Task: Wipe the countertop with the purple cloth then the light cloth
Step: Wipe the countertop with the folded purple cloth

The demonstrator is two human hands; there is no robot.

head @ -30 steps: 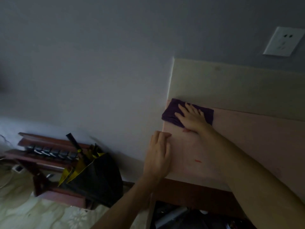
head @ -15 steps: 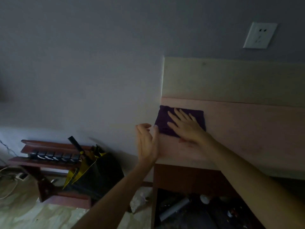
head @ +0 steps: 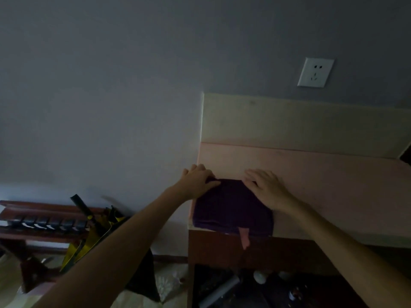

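Note:
The purple cloth (head: 231, 207) lies folded at the near left corner of the pale pink countertop (head: 333, 181), reaching the front edge. A small pink tag hangs from it over the edge. My left hand (head: 198, 181) grips the cloth's far left corner at the counter's left edge. My right hand (head: 266, 187) presses flat on the cloth's far right corner, fingers spread. No light cloth is in view.
A cream backsplash (head: 300, 123) rises behind the counter, with a white wall socket (head: 315, 72) above. Below the counter is an open dark cabinet (head: 255, 285) holding clutter. At the left stand a wooden rack (head: 40, 221) and a black-and-yellow umbrella (head: 100, 227).
The cloth has slid from the back left of the counter toward the front edge. My left hand moved from the counter's edge onto the cloth's corner.

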